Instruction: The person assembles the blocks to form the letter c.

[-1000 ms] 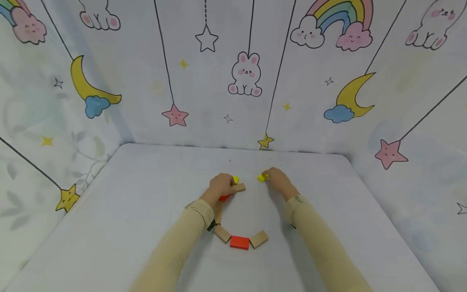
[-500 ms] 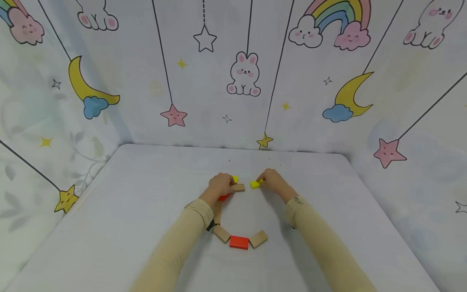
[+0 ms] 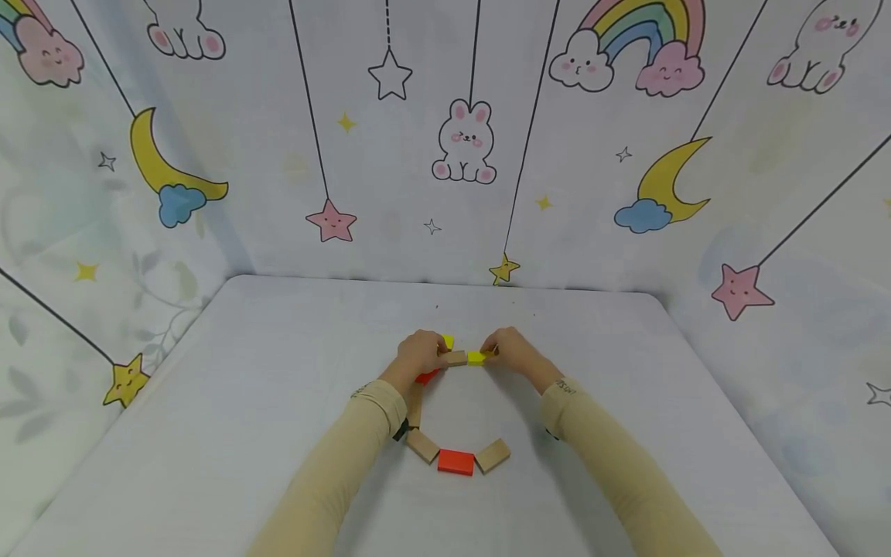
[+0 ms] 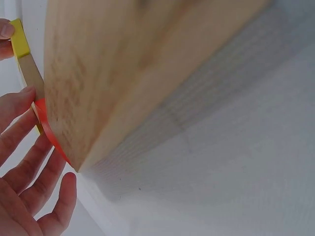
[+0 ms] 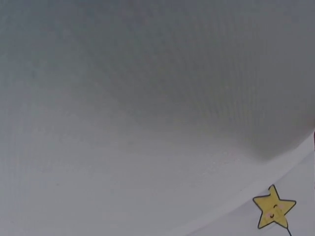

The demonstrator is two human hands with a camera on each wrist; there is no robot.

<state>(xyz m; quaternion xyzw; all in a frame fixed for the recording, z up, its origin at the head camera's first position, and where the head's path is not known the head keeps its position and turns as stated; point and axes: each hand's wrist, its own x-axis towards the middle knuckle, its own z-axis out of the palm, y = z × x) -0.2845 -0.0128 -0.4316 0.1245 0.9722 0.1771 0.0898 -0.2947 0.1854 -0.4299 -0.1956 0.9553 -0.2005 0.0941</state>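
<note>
In the head view, my left hand [image 3: 419,353] holds the near end of a plain wooden block [image 3: 455,358] between thumb and fingers. A red block [image 3: 428,377] lies under that hand, and a second yellow block [image 3: 448,341] shows just behind its fingertips. My right hand [image 3: 513,350] pinches a yellow block [image 3: 476,358], whose left end meets or nearly meets the wooden block. In the left wrist view, the left thumb and fingers [image 4: 24,169] lie along the row of blocks, and right fingertips hold the yellow block [image 4: 19,39]. The right wrist view does not show the hand's grip.
The blocks curve round on a white table [image 3: 278,371]. Nearer me lie a wooden block [image 3: 423,445], a red block [image 3: 455,462] and another wooden block [image 3: 493,456]. A long wooden block [image 3: 414,406] runs beside the left wrist. A patterned cloth wall [image 3: 390,162] stands behind.
My right hand has moved left and slightly toward me, bringing the yellow block up to the end of the wooden block. The left hand has stayed in place.
</note>
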